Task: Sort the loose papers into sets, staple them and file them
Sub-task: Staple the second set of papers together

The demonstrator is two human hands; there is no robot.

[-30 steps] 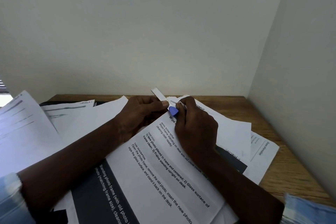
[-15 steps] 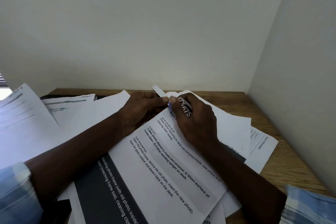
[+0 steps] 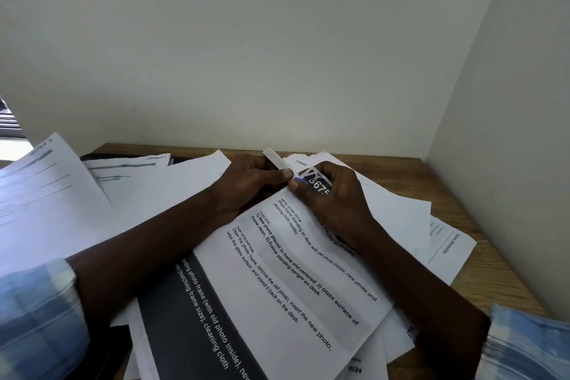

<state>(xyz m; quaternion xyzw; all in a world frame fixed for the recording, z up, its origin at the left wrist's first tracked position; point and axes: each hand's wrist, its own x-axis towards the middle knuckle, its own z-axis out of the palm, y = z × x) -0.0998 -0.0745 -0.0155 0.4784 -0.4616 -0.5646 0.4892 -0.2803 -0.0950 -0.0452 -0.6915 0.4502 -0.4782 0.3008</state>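
Pinched a slim white bar [image 3: 276,158] in the left hand [image 3: 246,185], thumb pressed on top and the other fingers [image 3: 263,169] curled underneath, with the bar's far end jutting up and away beyond the knuckles. Could not tell what sort of tool. Gripped the far corner of the top sheet [image 3: 308,281] with the right hand [image 3: 336,207], fingers curled tight round it, thumb tip almost touching the left thumb. Held that corner bent up over the right fingers, baring a dark patch [image 3: 319,186] with the white digits 3675. Lay flat from the right fingers back toward the wrists, printed lines running slantwise between and under both forearms. Rested on a dark-banded sheet [image 3: 191,318] just behind the left wrist, amid loose papers [image 3: 55,203] spread well out to the left of the left fingers. Showed more white sheets beyond and to the right of the right fingers, among them a page [image 3: 447,244] with a small heading, near the edge of the wooden surface [image 3: 487,274]. Showed wood only in a strip past both sets of fingertips and along the right side. Wore pale blue checked sleeves [image 3: 37,311] pushed up both forearms.
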